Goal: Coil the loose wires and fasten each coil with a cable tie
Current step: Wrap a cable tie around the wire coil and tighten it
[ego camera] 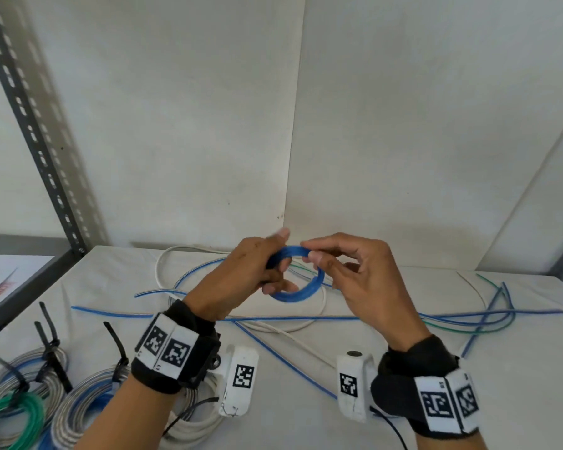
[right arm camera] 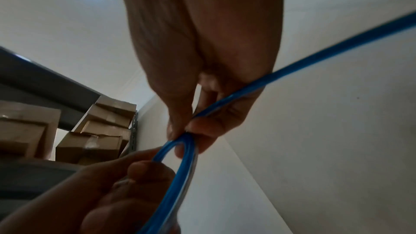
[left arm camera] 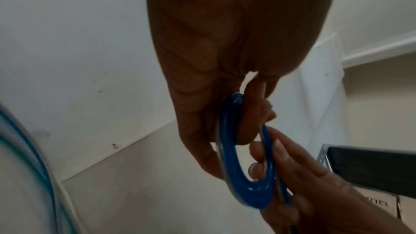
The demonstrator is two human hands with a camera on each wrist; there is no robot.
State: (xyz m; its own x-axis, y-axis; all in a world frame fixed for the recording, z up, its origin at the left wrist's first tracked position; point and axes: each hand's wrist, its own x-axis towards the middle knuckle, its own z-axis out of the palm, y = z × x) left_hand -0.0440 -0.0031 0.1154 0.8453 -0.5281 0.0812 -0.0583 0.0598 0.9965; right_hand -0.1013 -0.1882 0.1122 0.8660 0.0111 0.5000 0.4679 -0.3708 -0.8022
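Both hands grip one blue wire coil [ego camera: 301, 289]

Left hand [ego camera: 241, 274] curls around its left side, hiding that arc; right hand [ego camera: 355, 280] pinches the top.

The finished coils [ego camera: 23, 401] at near left run off the picture's bottom edge. The left hand [ego camera: 241, 277] covers the blue coil's [ego camera: 298, 292] left side.

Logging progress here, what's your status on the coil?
Left hand grips blue coil; right hand pinches its top, feeding wire. No tie on it yet. Loose wires below, nothing blocking.
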